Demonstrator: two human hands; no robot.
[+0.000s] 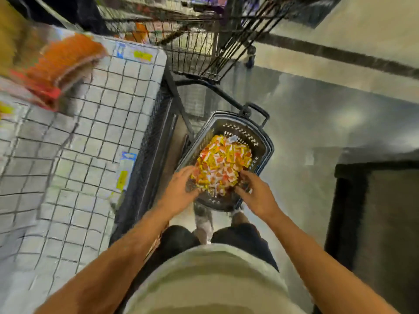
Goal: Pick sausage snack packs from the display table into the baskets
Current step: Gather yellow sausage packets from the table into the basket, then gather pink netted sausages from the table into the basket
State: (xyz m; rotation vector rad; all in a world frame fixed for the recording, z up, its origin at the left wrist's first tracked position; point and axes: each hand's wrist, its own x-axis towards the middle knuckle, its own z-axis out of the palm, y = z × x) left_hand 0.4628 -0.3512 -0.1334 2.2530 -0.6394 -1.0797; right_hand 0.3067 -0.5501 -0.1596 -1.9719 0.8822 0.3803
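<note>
A dark plastic basket (260, 137) stands on the floor in front of my feet, heaped with yellow, orange and white sausage snack packs (223, 164). My left hand (181, 189) lies against the near left side of the heap with its fingers spread loosely over the packs. On the near right side my right hand (255, 192) touches the heap with slightly bent fingers. Both hands cup the heap from either side, and no separate pack shows in either one. The display table (74, 155), lined with a white wire grid, runs along my left.
Blurred orange and red packs (61, 64) lie on the display table at the far left. A black wire shopping cart (204, 41) stands beyond the basket. The basket's pull handle (258, 112) points away from me. Shiny floor stretches to the right, with a dark mat (374, 211) there.
</note>
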